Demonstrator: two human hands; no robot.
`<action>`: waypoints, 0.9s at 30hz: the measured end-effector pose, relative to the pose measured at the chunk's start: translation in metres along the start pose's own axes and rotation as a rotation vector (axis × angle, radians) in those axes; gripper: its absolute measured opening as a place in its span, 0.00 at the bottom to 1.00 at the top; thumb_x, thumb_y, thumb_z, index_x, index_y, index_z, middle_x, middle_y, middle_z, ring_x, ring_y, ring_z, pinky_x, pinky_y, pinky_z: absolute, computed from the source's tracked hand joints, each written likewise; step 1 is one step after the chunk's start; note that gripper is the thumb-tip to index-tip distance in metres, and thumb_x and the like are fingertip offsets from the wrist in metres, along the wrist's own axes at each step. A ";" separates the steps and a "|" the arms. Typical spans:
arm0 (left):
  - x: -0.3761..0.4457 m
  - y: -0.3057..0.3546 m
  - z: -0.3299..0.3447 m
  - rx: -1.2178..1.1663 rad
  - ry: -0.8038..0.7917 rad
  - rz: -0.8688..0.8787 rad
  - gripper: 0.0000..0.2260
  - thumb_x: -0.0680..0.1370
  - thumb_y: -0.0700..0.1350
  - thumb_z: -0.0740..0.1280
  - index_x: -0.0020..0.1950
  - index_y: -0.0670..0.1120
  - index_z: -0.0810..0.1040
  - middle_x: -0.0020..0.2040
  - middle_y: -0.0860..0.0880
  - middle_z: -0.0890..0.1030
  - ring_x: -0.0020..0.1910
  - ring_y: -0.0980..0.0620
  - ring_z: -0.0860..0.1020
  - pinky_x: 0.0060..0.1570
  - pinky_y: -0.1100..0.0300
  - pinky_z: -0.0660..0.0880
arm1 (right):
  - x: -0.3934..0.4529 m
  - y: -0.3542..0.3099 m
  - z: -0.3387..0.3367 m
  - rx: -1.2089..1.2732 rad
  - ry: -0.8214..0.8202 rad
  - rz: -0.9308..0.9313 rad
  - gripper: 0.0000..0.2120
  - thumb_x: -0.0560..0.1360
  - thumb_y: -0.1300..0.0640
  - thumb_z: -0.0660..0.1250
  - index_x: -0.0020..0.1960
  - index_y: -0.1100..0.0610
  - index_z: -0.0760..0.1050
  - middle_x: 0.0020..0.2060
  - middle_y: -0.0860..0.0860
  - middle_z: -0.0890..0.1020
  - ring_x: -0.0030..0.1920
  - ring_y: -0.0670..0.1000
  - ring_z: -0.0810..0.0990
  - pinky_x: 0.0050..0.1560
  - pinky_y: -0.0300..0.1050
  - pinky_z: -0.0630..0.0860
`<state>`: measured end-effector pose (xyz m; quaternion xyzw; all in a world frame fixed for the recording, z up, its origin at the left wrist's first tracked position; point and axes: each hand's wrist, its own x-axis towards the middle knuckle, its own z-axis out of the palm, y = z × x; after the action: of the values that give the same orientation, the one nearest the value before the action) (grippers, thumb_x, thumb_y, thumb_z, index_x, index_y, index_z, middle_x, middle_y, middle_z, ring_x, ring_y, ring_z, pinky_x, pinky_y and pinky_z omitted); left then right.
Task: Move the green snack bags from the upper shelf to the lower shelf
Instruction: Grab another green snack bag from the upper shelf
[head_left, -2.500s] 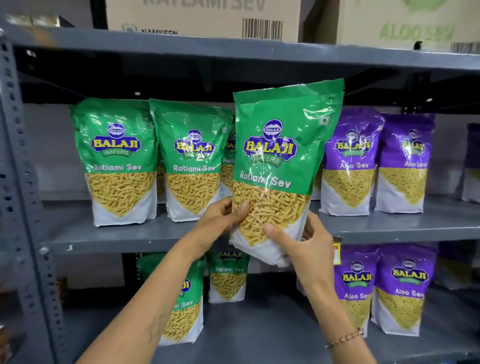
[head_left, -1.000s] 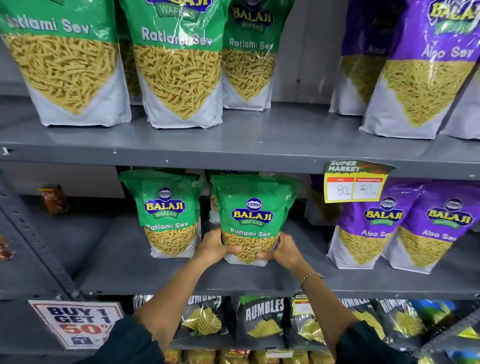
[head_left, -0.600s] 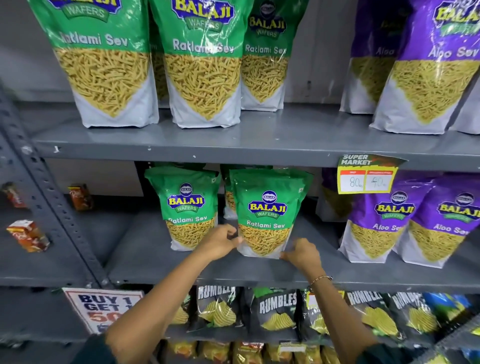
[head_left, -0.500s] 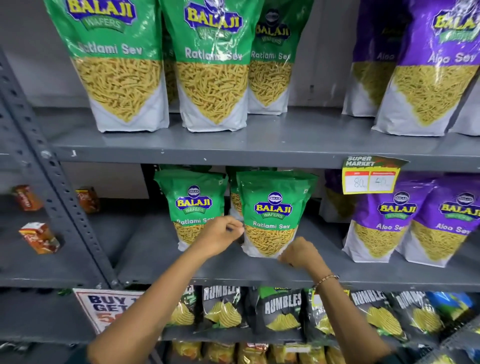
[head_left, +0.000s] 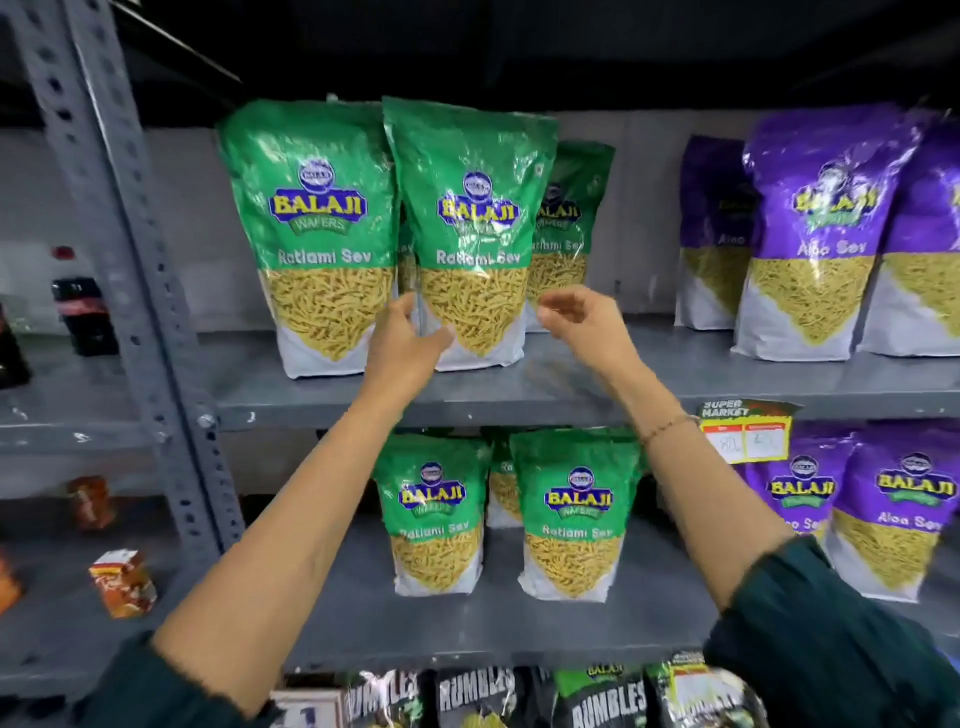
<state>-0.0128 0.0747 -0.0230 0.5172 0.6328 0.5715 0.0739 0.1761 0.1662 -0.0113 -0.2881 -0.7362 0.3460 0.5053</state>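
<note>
Three green Ratlami Sev bags stand on the upper shelf (head_left: 571, 395): a left bag (head_left: 317, 234), a middle front bag (head_left: 475, 228) and a bag behind it (head_left: 566, 228). My left hand (head_left: 402, 345) touches the lower left edge of the middle bag, fingers apart. My right hand (head_left: 576, 319) hovers just right of that bag, fingers curled and apart, holding nothing. On the lower shelf (head_left: 467, 618) stand two green bags in front, a left one (head_left: 434, 514) and a right one (head_left: 576, 514), with another partly hidden behind them.
Purple Aloo Sev bags (head_left: 815, 228) fill the right of both shelves. A price tag (head_left: 743, 431) hangs from the upper shelf edge. A grey perforated upright (head_left: 135, 291) stands at left, small packets (head_left: 122, 582) beyond it. Black Rumbles bags (head_left: 478, 696) sit below.
Both hands have let go of the bag set on the lower shelf and risen to the upper shelf. The view has tilted up with them.
</note>
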 end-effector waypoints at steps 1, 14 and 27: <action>0.006 0.000 0.003 0.045 -0.041 -0.031 0.29 0.75 0.50 0.67 0.71 0.41 0.62 0.71 0.41 0.68 0.68 0.42 0.69 0.65 0.45 0.69 | 0.011 0.002 0.004 -0.049 -0.043 0.046 0.21 0.76 0.58 0.67 0.66 0.64 0.69 0.60 0.58 0.78 0.60 0.54 0.77 0.62 0.50 0.74; 0.031 -0.012 0.041 0.389 -0.035 0.048 0.36 0.73 0.58 0.67 0.68 0.33 0.61 0.66 0.34 0.68 0.65 0.38 0.68 0.58 0.49 0.68 | 0.052 0.029 0.011 0.043 -0.326 0.203 0.24 0.69 0.56 0.74 0.61 0.60 0.72 0.59 0.55 0.80 0.61 0.55 0.77 0.69 0.58 0.68; 0.041 0.015 0.102 0.174 -0.199 0.007 0.41 0.67 0.58 0.73 0.68 0.37 0.59 0.69 0.39 0.71 0.67 0.40 0.70 0.58 0.50 0.71 | 0.053 0.059 -0.067 0.004 -0.194 0.156 0.27 0.59 0.48 0.77 0.54 0.58 0.77 0.48 0.50 0.84 0.50 0.46 0.81 0.48 0.40 0.77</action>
<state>0.0469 0.1687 -0.0250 0.5778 0.6677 0.4607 0.0893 0.2265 0.2571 -0.0126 -0.3085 -0.7564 0.4119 0.4038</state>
